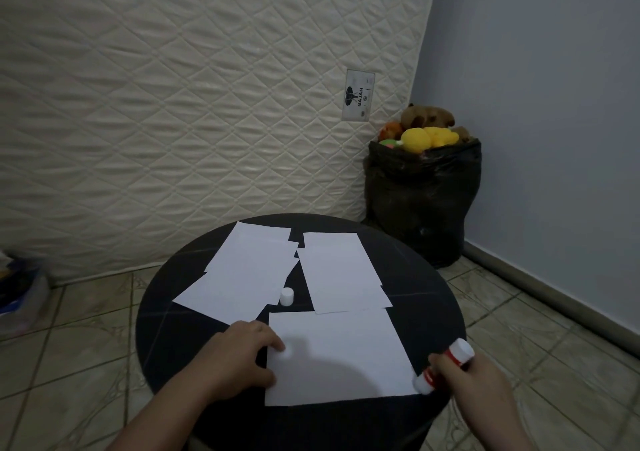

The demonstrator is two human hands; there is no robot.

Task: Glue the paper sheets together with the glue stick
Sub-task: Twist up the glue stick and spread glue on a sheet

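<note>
A white paper sheet lies at the near edge of the round black table. My left hand presses its left edge down with the fingertips. My right hand grips the red-and-white glue stick, tilted, with its tip on the sheet's near right corner. The stick's white cap stands upright on the table beyond the sheet. Two more groups of white sheets lie further back: overlapping ones on the left and a pile on the right.
A black bag full of soft toys stands on the tiled floor behind the table at the right. A quilted mattress leans upright behind. Some items lie on the floor at far left.
</note>
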